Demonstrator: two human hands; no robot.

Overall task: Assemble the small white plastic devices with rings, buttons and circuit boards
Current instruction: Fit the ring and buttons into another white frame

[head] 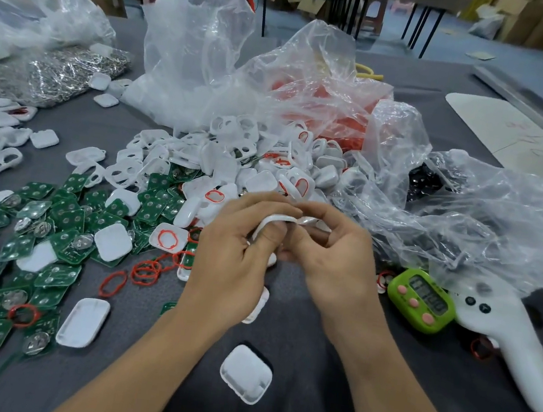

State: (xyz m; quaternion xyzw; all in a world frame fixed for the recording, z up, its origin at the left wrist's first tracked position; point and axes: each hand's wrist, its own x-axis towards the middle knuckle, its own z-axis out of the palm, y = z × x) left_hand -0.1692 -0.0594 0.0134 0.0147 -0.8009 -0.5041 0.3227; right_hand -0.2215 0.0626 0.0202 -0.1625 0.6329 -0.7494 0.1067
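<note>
Above the desk (298, 330) centre, a white shell (273, 221) is gripped by both the left hand (231, 262) and the right hand (335, 259); fitting seems underway, and pressing parts together is likely required next

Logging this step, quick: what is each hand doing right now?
Left hand: fingers closed on the white plastic shell.
Right hand: fingers pinched on the same shell's top edge; whether they also hold a small part cannot be told.

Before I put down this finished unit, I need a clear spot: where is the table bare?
Bare grey cloth lies between the forearms beside a lone white shell, and under the right forearm before the white controller. Crowded: green circuit boards at left, shell pile ahead.
</note>
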